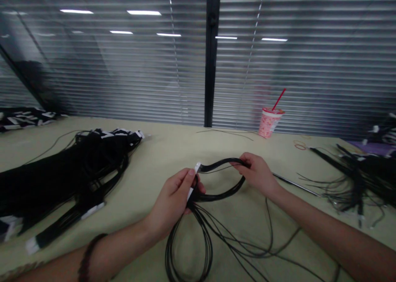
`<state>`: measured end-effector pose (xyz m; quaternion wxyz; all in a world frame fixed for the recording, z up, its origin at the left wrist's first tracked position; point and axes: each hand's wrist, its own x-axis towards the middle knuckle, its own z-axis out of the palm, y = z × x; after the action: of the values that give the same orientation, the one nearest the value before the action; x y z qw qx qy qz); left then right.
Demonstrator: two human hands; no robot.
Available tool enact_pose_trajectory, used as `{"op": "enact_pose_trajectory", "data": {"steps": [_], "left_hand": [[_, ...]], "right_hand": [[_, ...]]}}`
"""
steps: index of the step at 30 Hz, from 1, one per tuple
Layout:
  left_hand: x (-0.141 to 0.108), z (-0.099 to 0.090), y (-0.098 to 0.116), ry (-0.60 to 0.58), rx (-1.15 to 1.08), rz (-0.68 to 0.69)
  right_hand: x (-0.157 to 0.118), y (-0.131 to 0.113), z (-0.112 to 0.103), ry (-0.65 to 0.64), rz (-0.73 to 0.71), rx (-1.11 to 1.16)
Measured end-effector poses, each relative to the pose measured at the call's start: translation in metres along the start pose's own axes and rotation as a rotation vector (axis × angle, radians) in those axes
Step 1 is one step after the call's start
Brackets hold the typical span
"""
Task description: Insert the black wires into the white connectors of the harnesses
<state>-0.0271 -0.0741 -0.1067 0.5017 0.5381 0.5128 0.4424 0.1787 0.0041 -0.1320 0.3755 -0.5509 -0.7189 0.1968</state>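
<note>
My left hand [173, 201] grips a black wire harness [219, 187] near a white connector [189, 192], and a second white connector [197, 167] sticks up just beyond the fingers. My right hand [256, 175] pinches the same bundle farther along, so it bends in an arc between my hands. Below them, thin loose black wires [188, 253] hang in loops and trail across the pale green table [167, 150].
A large heap of black harnesses with white connectors [71, 170] lies on the left, and another heap [355, 179] lies on the right. Behind stand a pink paper cup with a red straw [269, 123] and red rubber bands [300, 146].
</note>
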Motion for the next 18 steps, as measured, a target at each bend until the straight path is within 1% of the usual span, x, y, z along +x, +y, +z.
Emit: {"op": "enact_pose_trajectory", "data": {"steps": [2,4,7,9,12,16,18], "left_hand": [[-0.0018,0.0007,0.0001,-0.042,-0.027,-0.023],[-0.0038,0.0013,0.0001,-0.07,-0.058,-0.04],[-0.006,0.0018,0.0017,-0.067,-0.084,-0.069],[-0.007,0.0018,0.0037,-0.073,-0.094,-0.105],[-0.0083,0.0017,0.0056,-0.118,-0.117,-0.139],[-0.0089,0.0018,0.0032,-0.149,-0.139,-0.112],[-0.0082,0.0016,0.0007,-0.146,-0.149,-0.091]], "right_hand": [[-0.0006,0.0018,0.0021,0.026,0.035,0.021],[-0.0016,0.0028,0.0038,0.026,0.06,0.037],[-0.0035,0.0019,0.0047,-0.005,0.073,0.032],[-0.0045,0.0009,0.0038,-0.034,0.069,0.013],[-0.0046,0.0015,0.002,-0.078,0.066,-0.019],[-0.0039,0.0033,-0.0003,-0.142,0.075,-0.046],[-0.0044,-0.0001,-0.0047,-0.237,0.052,-0.071]]}}
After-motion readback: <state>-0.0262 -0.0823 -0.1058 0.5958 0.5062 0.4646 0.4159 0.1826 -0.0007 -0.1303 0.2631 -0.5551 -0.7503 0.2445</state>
